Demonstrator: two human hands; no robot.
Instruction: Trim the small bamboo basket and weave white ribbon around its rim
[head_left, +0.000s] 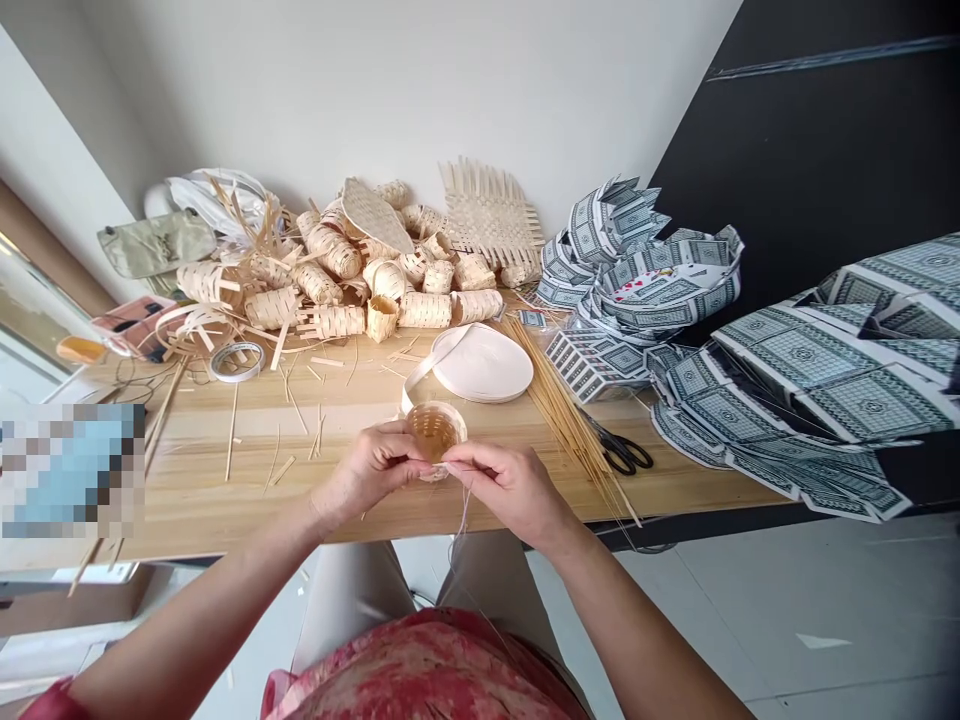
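A small round woven basket (436,430) stands upright near the table's front edge, its open top facing up. My left hand (375,462) pinches its near left rim between thumb and fingers. On the near right side, my right hand (510,485) is closed at the same rim, fingertips almost touching those of the left. Thin pale thread (463,510) hangs from between the hands toward my lap. Behind the basket, a pale flat strip (421,375) curves up toward a white oval disc (484,362).
Many woven tubes (330,250) and a flat woven mat (495,215) are heaped at the back. Thin sticks (562,400) and black scissors (626,452) lie right of the basket, beside folded card structures (802,370). A tape roll (237,361) lies left, among loose strips.
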